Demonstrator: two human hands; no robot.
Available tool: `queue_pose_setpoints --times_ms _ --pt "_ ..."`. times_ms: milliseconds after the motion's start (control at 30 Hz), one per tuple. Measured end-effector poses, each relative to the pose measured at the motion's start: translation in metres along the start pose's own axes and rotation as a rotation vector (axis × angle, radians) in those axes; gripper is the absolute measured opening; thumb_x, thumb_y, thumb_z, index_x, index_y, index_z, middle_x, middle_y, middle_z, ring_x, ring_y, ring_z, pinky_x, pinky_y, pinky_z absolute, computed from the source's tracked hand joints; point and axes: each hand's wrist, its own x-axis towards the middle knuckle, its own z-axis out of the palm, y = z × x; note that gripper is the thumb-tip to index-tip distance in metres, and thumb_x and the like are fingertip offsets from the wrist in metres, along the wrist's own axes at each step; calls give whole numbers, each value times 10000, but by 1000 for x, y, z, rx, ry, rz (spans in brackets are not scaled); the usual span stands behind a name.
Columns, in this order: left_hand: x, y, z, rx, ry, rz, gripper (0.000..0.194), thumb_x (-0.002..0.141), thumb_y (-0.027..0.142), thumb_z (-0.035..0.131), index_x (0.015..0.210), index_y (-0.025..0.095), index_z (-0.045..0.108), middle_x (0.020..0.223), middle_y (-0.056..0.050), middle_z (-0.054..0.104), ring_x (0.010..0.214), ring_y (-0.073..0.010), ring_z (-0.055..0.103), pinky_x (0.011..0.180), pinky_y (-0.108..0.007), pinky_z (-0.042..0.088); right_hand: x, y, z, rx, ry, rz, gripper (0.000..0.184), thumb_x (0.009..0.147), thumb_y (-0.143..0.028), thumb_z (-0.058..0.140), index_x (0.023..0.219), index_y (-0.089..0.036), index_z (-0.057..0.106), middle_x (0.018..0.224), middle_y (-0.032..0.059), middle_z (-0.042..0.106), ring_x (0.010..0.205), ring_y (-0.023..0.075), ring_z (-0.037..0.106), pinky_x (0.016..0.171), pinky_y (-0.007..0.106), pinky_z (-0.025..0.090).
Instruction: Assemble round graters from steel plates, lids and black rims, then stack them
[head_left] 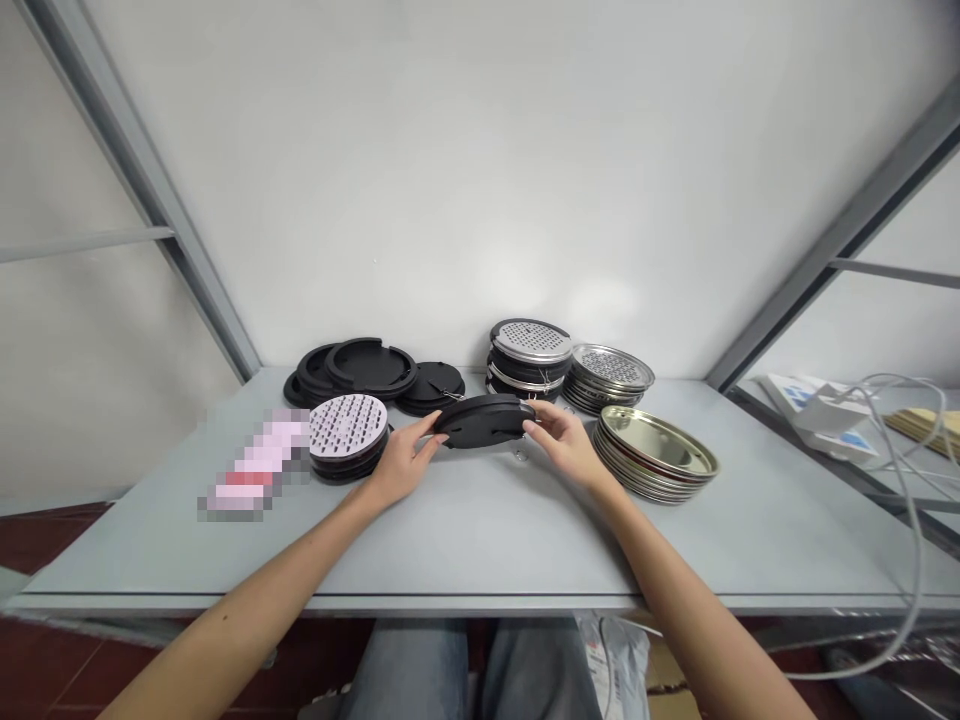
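Observation:
Between my two hands, a round black plastic disc (484, 425) is held tilted above the middle of the table. My left hand (405, 455) pinches its left edge, thumb and fingers closed on the rim. On the opposite edge, my right hand (562, 440) grips it the same way, beside a small metal wire piece (530, 400). Left of my left hand stands a stack topped by a round grater plate (349, 425). A stack of shiny gold-coloured round lids (660, 445) is close to my right hand.
Behind are black plastic rings (371, 368), flat black discs (431, 385), a stack of assembled graters (531, 342) and a pile of silver grater plates (613, 370). A small clear ring (521, 456) lies on the grey table (480, 540). White cables (911, 520) hang at right.

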Motion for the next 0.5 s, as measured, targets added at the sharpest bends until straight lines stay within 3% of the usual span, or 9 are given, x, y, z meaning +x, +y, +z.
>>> queue_pose_setpoints --times_ms 133,367,500 --pt "-2 2 1 26 63 193 340 910 314 539 1173 113 615 1128 -136 686 1024 -254 661 891 -372 533 -2 -3 -1 -116 -20 -48 377 828 -423 614 1129 -196 607 1138 104 672 1020 262 640 936 468 494" --pt "-7 20 -9 168 31 439 301 924 281 559 1210 190 571 1068 -99 654 989 -226 624 876 -378 507 -15 -29 11 -436 62 -447 672 759 -351 697 1360 -217 425 1371 138 497 1254 299 468 1045 498 392" --pt "-9 26 -8 227 6 573 334 895 282 610 1216 199 563 1042 -88 654 961 -223 615 857 -384 497 -18 -30 22 -537 -21 -640 501 788 -288 680 1261 -230 524 1201 128 618 1130 277 558 964 467 459"
